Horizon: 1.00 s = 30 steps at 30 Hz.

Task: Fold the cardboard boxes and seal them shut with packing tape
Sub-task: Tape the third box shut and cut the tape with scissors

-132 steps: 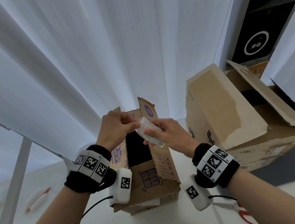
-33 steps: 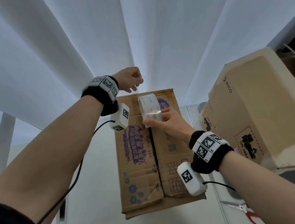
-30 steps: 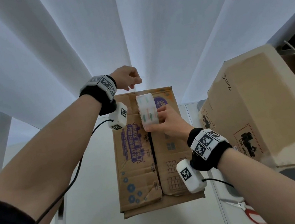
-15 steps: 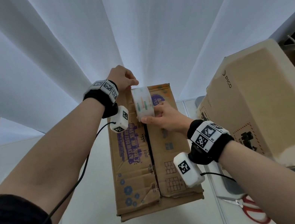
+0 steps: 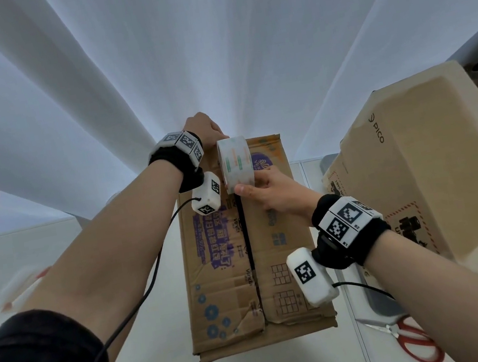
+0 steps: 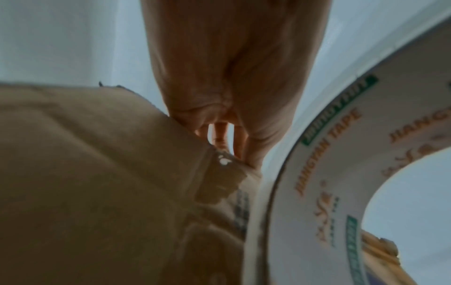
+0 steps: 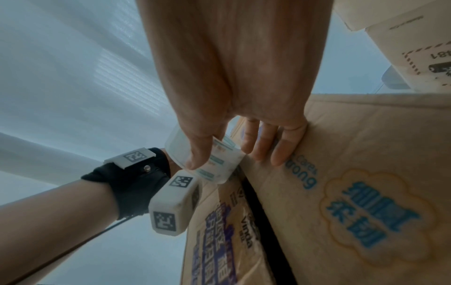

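Note:
A brown cardboard box [image 5: 223, 263] with purple and blue print lies on the white table, its two top flaps folded shut along a dark middle seam. My right hand [image 5: 252, 189] grips a roll of clear packing tape [image 5: 236, 162] standing on edge over the seam at the box's far end. In the right wrist view the thumb lies on the roll [image 7: 214, 167] and the other fingers rest on the right flap [image 7: 341, 192]. My left hand [image 5: 206, 129] sits at the far edge, just left of the roll. Its fingers [image 6: 220, 135] bend down over that edge [image 6: 97, 173], seemingly pinching the tape end; the clear strip itself hardly shows.
A larger brown box [image 5: 438, 177] stands close on the right, on a dark grey mat [image 5: 377, 300]. Red-handled scissors [image 5: 412, 338] lie at the near right. A blurred white and orange object [image 5: 23, 289] lies at the far left. White curtains hang behind the table.
The flaps stood open 4.4 s ago; now they lie shut. Over the last second my left hand dropped from above the box to its far edge, and the roll moved to the far end.

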Available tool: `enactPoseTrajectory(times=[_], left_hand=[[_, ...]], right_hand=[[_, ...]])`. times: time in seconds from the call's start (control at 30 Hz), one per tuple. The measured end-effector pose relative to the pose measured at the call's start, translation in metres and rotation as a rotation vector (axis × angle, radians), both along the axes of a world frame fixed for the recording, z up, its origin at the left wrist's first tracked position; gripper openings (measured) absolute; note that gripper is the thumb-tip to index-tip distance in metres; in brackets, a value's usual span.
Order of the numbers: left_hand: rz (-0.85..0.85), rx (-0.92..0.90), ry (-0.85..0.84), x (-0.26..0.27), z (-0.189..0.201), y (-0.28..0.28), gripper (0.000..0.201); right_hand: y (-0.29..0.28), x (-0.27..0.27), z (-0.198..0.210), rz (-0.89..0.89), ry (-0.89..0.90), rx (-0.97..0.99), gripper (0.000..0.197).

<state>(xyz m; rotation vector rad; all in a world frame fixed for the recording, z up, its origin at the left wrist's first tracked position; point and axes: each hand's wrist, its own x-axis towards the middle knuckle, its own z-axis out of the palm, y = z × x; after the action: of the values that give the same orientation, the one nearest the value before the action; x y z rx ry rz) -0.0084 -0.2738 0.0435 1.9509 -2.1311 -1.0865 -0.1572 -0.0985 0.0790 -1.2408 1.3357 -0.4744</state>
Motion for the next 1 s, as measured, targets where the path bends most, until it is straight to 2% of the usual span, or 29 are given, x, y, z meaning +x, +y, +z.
enactPoseTrajectory(times=[0.1,0.2,0.33,0.4,0.47,0.6,0.77,1.0], left_hand=[[0.033,0.017,-0.082,-0.004,-0.001,-0.001,0.03],[0.024,0.014,-0.111,-0.005,-0.002,0.001,0.012],[0.001,-0.042,0.101,-0.001,-0.005,0.008,0.004],[-0.003,-0.103,0.209,0.004,-0.002,0.017,0.007],[-0.011,-0.116,0.247,0.006,0.0,0.022,0.013],[0.028,-0.119,0.251,0.009,0.0,0.026,0.016],[0.031,-0.079,0.219,0.013,-0.002,0.027,0.02],[0.016,-0.067,0.213,0.017,-0.007,0.024,0.028]], right_hand=[[0.0,-0.001,-0.005,-0.008,0.01,-0.027,0.037],[0.001,-0.002,-0.005,-0.014,-0.009,-0.017,0.037],[0.002,-0.001,-0.004,-0.036,-0.017,-0.013,0.036],[0.001,-0.001,-0.003,-0.036,-0.032,0.002,0.037],[0.001,-0.002,-0.003,-0.029,-0.036,0.012,0.037],[0.003,0.001,-0.005,-0.035,0.071,0.006,0.046],[0.009,0.002,-0.007,-0.066,0.06,-0.058,0.048],[0.017,0.0,-0.015,-0.142,-0.143,-0.083,0.034]])
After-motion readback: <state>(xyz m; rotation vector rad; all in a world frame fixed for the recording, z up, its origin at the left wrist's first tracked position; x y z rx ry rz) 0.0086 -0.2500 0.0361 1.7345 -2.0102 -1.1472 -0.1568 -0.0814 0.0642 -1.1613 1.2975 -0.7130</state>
